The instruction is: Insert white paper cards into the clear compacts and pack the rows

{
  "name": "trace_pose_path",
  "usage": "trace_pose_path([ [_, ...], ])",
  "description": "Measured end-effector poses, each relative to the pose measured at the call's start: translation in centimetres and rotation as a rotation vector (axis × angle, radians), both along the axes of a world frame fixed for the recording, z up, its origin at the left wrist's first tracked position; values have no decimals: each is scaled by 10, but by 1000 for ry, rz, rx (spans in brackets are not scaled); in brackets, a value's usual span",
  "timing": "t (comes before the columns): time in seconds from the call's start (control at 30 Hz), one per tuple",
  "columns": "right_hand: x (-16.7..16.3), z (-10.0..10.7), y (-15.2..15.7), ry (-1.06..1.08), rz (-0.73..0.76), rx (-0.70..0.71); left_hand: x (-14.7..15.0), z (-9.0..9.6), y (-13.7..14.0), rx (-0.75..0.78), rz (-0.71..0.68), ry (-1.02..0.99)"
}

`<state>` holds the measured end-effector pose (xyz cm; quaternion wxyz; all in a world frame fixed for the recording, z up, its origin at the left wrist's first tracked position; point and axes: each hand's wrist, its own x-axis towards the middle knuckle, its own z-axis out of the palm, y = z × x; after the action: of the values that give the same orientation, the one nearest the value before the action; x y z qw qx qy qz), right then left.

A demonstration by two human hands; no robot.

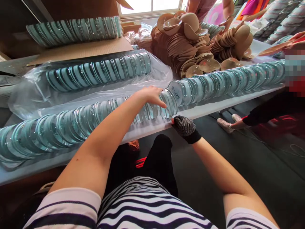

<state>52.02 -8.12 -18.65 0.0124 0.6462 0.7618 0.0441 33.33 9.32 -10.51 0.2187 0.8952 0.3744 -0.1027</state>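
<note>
A long row of clear round plastic cases (59, 127), standing on edge and pressed together, runs along the front of the table. My bare left hand (152, 96) lies over the right end of this row, thumb stretched apart from the fingers; some fingertips are hidden behind the cases. My right hand (186, 125), in a black dotted glove, is curled at the table's front edge just below the row's end; whatever its fingers hold is hidden. To its upper right begins a second row of clear cases (214, 84), its end disc (175, 92) printed with lettering.
Behind lie a plastic-wrapped row of cases (100, 71) and another row (76, 30) on cardboard (83, 51). Tan cup-shaped pieces (181, 47) are heaped at the back. Other people's arms (227, 14) reach in there. A person's shoes (226, 125) show on the floor at right.
</note>
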Motion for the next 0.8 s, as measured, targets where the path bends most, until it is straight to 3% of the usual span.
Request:
trace_pose_path([
  [0.2, -2, -25, -5, 85, -77, 61, 0, -3, 0, 27, -4, -31],
  [0.33, -1, -16, -9, 247, -85, 215, -3, -2, -2, 23, 7, -38],
  [0.47, -13, 0, 9, 437, -198, 436, -6, -7, -2, 21, 19, -71],
  [0.63, -40, -8, 50, 553, -222, 324, -8, -2, -16, 84, 29, -262],
  [0.7, -45, -13, 57, 560, -250, 299, -28, 7, -36, 166, 42, -407],
  [0.8, -44, -13, 52, 609, -274, 299, -98, 9, -79, 333, 205, -495],
])
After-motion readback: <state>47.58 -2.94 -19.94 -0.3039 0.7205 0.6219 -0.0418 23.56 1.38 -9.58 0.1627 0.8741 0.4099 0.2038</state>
